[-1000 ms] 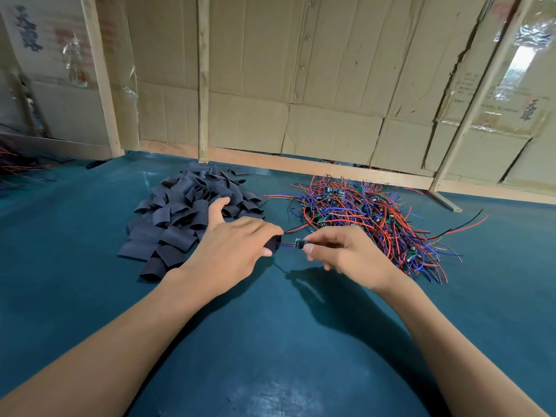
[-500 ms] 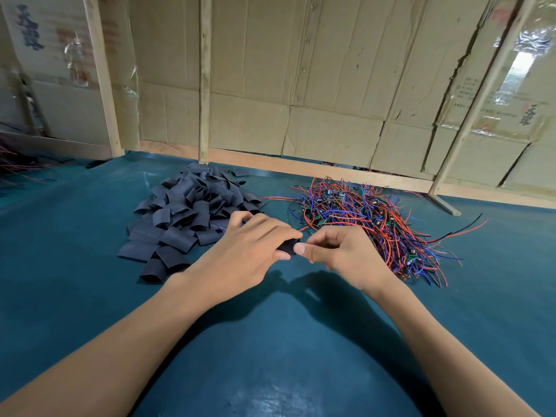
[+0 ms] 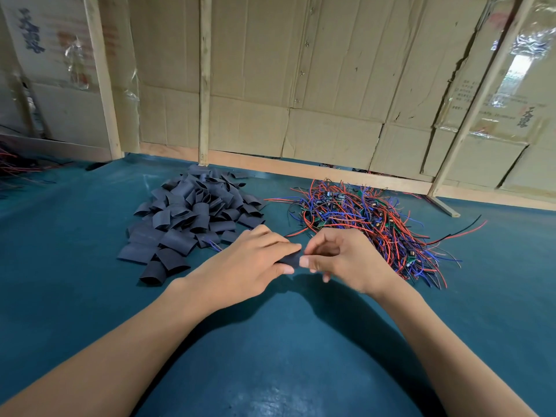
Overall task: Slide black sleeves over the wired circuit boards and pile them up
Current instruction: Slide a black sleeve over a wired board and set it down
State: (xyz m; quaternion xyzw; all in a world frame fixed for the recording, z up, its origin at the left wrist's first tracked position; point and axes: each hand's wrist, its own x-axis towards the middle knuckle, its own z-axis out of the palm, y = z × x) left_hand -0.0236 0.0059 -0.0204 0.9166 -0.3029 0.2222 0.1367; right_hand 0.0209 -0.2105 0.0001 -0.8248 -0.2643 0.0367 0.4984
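Observation:
My left hand (image 3: 249,266) grips a black sleeve (image 3: 291,259) between thumb and fingers, just above the teal table (image 3: 270,356). My right hand (image 3: 340,260) meets it from the right, with its thumb and fingertips pinching the sleeve's right end. The circuit board is hidden inside the sleeve and behind my fingers. Thin blue wires (image 3: 214,245) trail out to the left from under my left hand. A heap of loose black sleeves (image 3: 192,218) lies behind my left hand. A tangle of red, blue and black wired boards (image 3: 367,224) lies behind my right hand.
A cardboard wall with wooden posts (image 3: 204,85) closes the table's far side. A slanted wooden brace (image 3: 445,203) stands at the back right. More red wires (image 3: 15,167) lie at the far left edge.
The hands have come together. The small board that showed between them a second ago is now out of sight inside the sleeve, and my right fingertips touch the sleeve's end.

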